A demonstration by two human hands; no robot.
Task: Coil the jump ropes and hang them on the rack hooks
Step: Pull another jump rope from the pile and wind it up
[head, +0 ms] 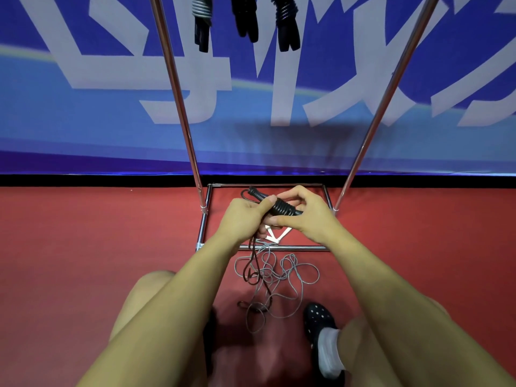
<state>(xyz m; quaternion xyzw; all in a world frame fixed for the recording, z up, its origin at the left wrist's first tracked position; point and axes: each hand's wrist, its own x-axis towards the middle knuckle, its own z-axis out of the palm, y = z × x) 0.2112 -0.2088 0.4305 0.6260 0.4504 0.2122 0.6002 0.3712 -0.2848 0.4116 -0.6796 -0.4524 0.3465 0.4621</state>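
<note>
My left hand (245,216) grips the black handles of a jump rope (280,207), which have dark cord wound round their middle. My right hand (303,212) pinches the same bundle from the right side. A dark brown cord (252,263) hangs down from my left hand to the floor. A grey jump rope (282,275) lies loose and tangled on the red floor below my hands. Three coiled ropes (202,15) hang from the top of the metal rack (178,88), their handles pointing down.
The rack's chrome base frame (268,248) sits on the red floor against a blue banner wall (111,135). My knees and a black dotted shoe (318,319) with a white sock frame the loose rope.
</note>
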